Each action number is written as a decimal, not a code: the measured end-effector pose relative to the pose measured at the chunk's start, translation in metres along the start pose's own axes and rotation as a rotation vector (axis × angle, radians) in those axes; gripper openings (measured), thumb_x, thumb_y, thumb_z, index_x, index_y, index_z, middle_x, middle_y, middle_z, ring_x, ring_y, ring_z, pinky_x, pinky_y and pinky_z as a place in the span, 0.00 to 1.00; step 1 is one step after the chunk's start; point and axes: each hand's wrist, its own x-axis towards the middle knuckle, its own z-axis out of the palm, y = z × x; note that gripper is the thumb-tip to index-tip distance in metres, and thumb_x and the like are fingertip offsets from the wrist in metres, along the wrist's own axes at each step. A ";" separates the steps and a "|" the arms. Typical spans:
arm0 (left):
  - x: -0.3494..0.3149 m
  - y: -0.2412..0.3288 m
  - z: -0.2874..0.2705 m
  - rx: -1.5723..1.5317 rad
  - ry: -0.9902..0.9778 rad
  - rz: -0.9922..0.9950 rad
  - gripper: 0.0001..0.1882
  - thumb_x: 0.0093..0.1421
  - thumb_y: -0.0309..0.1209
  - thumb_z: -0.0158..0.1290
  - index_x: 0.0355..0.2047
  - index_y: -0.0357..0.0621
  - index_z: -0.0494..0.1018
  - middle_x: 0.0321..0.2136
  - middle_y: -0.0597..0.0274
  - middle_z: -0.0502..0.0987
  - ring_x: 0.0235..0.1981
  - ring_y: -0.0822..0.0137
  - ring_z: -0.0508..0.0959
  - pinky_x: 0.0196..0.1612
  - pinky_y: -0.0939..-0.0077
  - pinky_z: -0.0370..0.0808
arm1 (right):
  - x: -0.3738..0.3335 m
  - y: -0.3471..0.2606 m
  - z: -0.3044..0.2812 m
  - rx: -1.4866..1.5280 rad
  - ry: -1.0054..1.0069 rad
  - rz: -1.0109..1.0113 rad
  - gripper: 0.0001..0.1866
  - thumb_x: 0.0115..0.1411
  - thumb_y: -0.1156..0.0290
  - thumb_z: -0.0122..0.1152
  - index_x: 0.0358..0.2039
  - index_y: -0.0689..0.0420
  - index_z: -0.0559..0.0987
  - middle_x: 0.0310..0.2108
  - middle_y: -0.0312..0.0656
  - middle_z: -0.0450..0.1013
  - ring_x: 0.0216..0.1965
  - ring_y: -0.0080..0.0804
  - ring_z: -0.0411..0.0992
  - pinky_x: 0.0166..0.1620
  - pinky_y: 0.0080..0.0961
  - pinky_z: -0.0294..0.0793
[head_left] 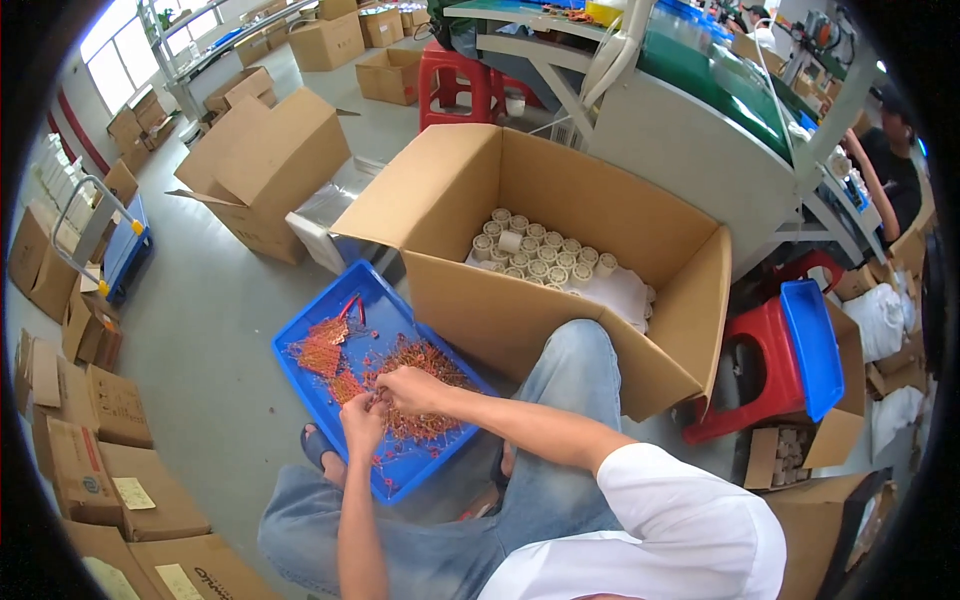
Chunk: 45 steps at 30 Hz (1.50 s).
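Note:
My left hand [362, 422] and my right hand [408, 390] meet over a blue plastic tray [412, 472] on the floor in front of me. The fingers of both are pinched together, tip to tip; whatever small piece lies between them is too small to make out. Under and beyond the right hand spreads a loose heap of thin red-orange and copper-coloured wire-like parts [425, 362]. Neater bundles of similar parts [320, 356] lie at the tray's left side. Behind them rests a slim red two-legged item [350, 306], perhaps a tool's handles.
An open cardboard box [480, 300] holding several white cylindrical parts [540, 252] stands against the tray's far right. Red stools [745, 365], a green-topped workbench [690, 80], stacked cartons [120, 410] and a blue trolley [125, 245] surround me. A person [890, 170] sits at far right.

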 end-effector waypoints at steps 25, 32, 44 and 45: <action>-0.004 -0.012 0.011 -0.144 0.104 0.116 0.09 0.61 0.22 0.52 0.40 0.29 0.77 0.32 0.53 0.82 0.32 0.66 0.82 0.33 0.72 0.78 | 0.000 0.007 0.022 0.038 0.282 -0.157 0.12 0.51 0.77 0.59 0.39 0.62 0.78 0.36 0.58 0.76 0.41 0.53 0.77 0.42 0.43 0.76; -0.003 0.016 0.024 -0.091 0.144 -0.036 0.13 0.54 0.29 0.54 0.38 0.38 0.81 0.29 0.44 0.81 0.31 0.56 0.84 0.36 0.63 0.78 | -0.010 0.006 0.017 -0.105 0.361 -0.048 0.08 0.53 0.78 0.57 0.35 0.64 0.79 0.29 0.57 0.76 0.35 0.55 0.77 0.37 0.43 0.76; 0.012 -0.056 0.113 -0.222 0.155 -0.340 0.14 0.47 0.28 0.57 0.35 0.45 0.83 0.28 0.40 0.80 0.33 0.47 0.82 0.43 0.57 0.77 | -0.012 0.035 0.054 -0.302 0.121 0.257 0.10 0.59 0.71 0.54 0.36 0.64 0.77 0.32 0.62 0.76 0.37 0.60 0.76 0.40 0.51 0.74; 0.011 -0.055 0.123 -0.227 0.127 -0.365 0.13 0.47 0.27 0.56 0.35 0.44 0.83 0.29 0.40 0.80 0.34 0.46 0.82 0.44 0.57 0.77 | -0.014 0.046 0.055 -0.337 0.066 0.344 0.10 0.58 0.71 0.55 0.36 0.64 0.77 0.32 0.62 0.77 0.37 0.61 0.76 0.41 0.52 0.74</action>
